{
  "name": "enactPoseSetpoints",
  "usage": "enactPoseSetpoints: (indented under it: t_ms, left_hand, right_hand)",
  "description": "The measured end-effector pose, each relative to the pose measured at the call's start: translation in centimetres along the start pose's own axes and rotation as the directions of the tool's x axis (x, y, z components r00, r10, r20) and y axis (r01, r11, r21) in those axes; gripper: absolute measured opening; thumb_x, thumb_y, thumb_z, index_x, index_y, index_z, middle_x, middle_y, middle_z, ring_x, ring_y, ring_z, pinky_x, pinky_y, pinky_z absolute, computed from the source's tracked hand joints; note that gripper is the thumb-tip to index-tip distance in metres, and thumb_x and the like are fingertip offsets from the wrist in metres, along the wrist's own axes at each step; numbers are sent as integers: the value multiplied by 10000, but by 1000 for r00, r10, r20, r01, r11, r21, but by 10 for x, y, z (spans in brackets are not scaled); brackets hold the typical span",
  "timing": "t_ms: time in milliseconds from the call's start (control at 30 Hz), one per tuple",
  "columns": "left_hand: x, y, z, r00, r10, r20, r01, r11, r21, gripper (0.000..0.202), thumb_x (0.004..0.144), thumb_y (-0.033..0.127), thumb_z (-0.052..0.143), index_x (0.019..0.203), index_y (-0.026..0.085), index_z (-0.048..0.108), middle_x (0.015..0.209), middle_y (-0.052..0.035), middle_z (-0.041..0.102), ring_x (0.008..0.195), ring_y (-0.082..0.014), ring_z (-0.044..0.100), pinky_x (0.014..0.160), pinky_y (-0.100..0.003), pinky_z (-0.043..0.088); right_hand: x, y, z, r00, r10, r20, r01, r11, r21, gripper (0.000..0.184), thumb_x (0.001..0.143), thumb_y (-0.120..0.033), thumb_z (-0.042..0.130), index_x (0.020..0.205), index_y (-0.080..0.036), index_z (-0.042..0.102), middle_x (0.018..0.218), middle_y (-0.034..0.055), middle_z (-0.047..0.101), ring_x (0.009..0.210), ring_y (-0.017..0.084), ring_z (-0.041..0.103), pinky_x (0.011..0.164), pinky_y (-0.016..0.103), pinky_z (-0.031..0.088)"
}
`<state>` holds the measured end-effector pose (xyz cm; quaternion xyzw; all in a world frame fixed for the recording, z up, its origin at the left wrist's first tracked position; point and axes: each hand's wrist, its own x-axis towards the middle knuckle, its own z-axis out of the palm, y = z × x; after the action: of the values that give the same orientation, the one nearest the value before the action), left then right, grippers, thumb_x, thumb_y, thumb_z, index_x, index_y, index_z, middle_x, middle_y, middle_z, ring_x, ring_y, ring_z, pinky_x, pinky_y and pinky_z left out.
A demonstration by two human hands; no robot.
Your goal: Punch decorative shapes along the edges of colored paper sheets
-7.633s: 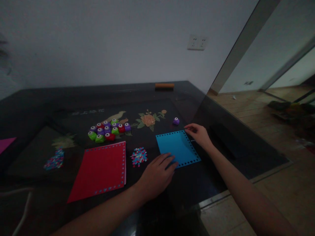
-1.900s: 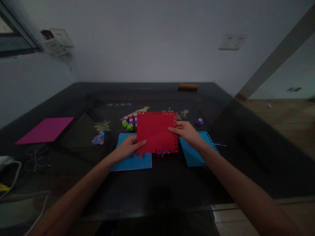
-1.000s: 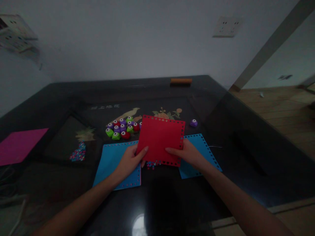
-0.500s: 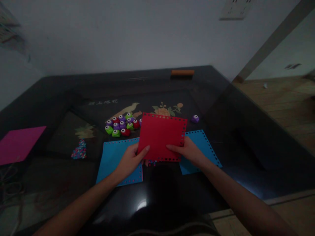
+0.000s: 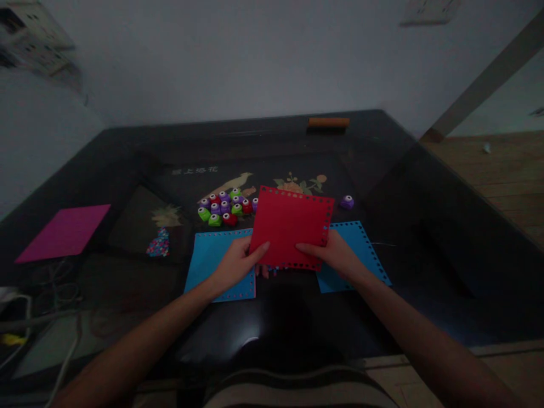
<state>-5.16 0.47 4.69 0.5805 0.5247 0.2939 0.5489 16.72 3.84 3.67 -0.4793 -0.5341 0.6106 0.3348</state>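
A red paper sheet [image 5: 293, 224] with punched holes along its top, right and bottom edges is held up in front of me, slightly tilted. My left hand [image 5: 238, 262] grips its lower left corner, thumb on the front. On the right side, my right hand [image 5: 338, 253] pinches the sheet with its thumb flat on the red face. Beneath my left hand lies a blue punched sheet [image 5: 206, 255]; another blue sheet [image 5: 355, 249] is under my right hand. Small colourful bits [image 5: 278, 271] peek out below the red sheet, mostly hidden by it.
Several purple, green and red hole punches [image 5: 225, 208] cluster behind the left blue sheet. A lone purple punch [image 5: 347, 202] sits right. Confetti [image 5: 159, 243] and a magenta sheet [image 5: 66, 232] lie left. A brown cylinder [image 5: 328, 123] rests at the dark table's back edge.
The whole view has shifted, so the scene appears further right and slightly higher. Both hands keep their hold on the red sheet, with little other visible movement.
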Motion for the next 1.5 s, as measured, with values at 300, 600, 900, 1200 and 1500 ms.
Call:
enactPoseSetpoints:
  t_ms: [300, 600, 900, 1200, 1500]
  left_hand:
    - [3, 13, -56, 900, 354, -256, -176, 831, 528, 406, 927, 438, 344, 849, 168, 638, 778, -45, 694, 712, -176, 637, 679, -267, 473]
    - [5, 16, -149, 916, 288, -279, 165, 365, 916, 302, 859, 400, 469, 1007, 205, 647, 1045, -77, 691, 942, -254, 635, 805, -336, 459]
    - [15, -1, -139, 982, 73, -174, 151, 253, 956, 343, 800, 375, 532, 1080, 202, 631, 1118, -103, 649, 978, -287, 627, 745, -338, 473]
    - [20, -9, -132, 984, 88, -153, 132, 209, 969, 336, 796, 296, 552, 1114, 205, 609, 1140, -125, 631, 1026, -304, 595, 794, -361, 477]
    - [17, 1, -123, 979, 117, -166, 149, 146, 978, 256, 807, 308, 550, 1027, 191, 609, 1103, -136, 635, 1006, -311, 600, 749, -348, 474]
  right_hand:
    - [1, 1, 1, 998, -25, -54, 26, 1000, 13, 370, 664, -322, 760, 1010, -215, 685, 1102, 80, 704, 1028, 288, 654, 938, 489, 504]
    - [4, 2, -1, 992, -44, -118, 50, 998, 49, 383, 659, -325, 768, 1013, -216, 670, 1122, 85, 694, 1047, 294, 645, 969, 525, 483]
    - [4, 4, -2, 990, -50, -131, 58, 997, 59, 392, 660, -324, 771, 1021, -206, 673, 1128, 91, 693, 1057, 304, 641, 958, 515, 491]
    - [6, 5, -2, 988, -15, -157, 30, 995, 91, 396, 637, -308, 784, 1000, -192, 676, 1098, 101, 702, 1028, 301, 652, 970, 523, 480]
    - [7, 6, -3, 988, -43, -147, 55, 996, 75, 378, 647, -319, 777, 995, -201, 685, 1081, 91, 710, 1001, 290, 666, 936, 502, 511]
